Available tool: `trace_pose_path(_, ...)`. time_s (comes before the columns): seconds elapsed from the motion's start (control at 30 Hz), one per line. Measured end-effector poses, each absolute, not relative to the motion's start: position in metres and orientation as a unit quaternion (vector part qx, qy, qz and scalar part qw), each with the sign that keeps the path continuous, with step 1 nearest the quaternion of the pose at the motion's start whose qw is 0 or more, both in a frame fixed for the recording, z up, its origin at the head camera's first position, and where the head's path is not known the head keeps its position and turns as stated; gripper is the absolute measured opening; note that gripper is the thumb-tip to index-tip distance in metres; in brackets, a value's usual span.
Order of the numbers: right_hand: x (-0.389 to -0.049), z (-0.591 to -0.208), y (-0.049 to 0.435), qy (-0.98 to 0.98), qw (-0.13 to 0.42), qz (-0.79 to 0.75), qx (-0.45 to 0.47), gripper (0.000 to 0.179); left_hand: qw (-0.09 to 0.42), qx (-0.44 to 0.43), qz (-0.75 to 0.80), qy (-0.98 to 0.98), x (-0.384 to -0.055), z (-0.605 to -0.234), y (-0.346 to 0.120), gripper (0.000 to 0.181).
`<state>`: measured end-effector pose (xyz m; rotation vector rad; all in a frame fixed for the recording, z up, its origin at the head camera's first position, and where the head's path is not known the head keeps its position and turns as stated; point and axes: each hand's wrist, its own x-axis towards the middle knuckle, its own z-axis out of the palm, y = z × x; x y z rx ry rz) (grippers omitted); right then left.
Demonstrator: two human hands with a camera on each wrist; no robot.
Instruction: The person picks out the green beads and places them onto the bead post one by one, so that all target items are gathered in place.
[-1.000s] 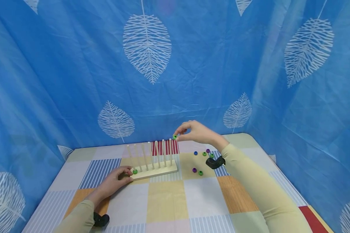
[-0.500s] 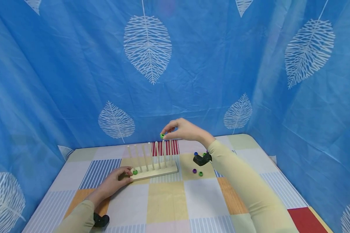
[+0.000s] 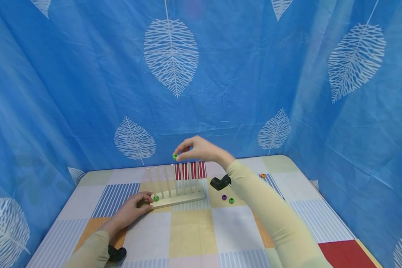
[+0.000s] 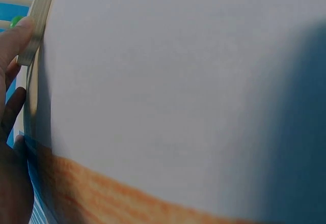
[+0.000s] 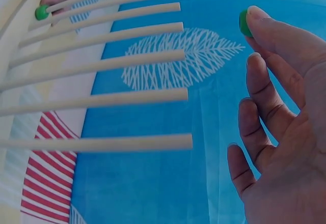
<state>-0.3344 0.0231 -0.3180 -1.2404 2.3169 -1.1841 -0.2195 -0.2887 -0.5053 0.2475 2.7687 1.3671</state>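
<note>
In the head view a pale wooden peg rack [image 3: 187, 198] stands on the table with a row of several upright pegs. A green bead [image 3: 156, 198] sits at the foot of its leftmost peg. My left hand [image 3: 130, 210] grips the rack's left end, its thumb [image 4: 23, 28] on the near side in the left wrist view. Above the peg tips, my right hand [image 3: 201, 149] pinches another green bead [image 3: 175, 157] between thumb and finger. The right wrist view shows this bead [image 5: 245, 24] apart from the pegs [image 5: 153, 57], the other fingers loosely bent.
A purple bead [image 3: 224, 197] and a green bead [image 3: 231, 200] lie right of the rack. Farther right is an orange bead [image 3: 262, 175]. My right forearm covers part of the table there. A blue leaf-patterned curtain [image 3: 221, 93] hangs behind the patchwork tablecloth [image 3: 191, 230].
My right hand has moved left with its green bead, from the rack's right end to over its middle. The forearm now hides several beads and uncovers an orange one. My left hand stays put.
</note>
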Motion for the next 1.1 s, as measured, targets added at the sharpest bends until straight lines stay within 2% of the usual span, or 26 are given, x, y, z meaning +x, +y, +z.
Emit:
trace_pose_path(0.77,-0.332,-0.338,-0.048,0.771,0.173,-0.406,-0.46,0.023,0.033,0.071,0.449,0.89,-0.22,-0.506,-0.293,0.016)
trace_pose_path(1.1,-0.336,-0.338,-0.06,0.77,0.179,-0.401,-0.462,0.022,0.03,0.072,0.443,0.893,-0.223,-0.506,-0.291,0.015)
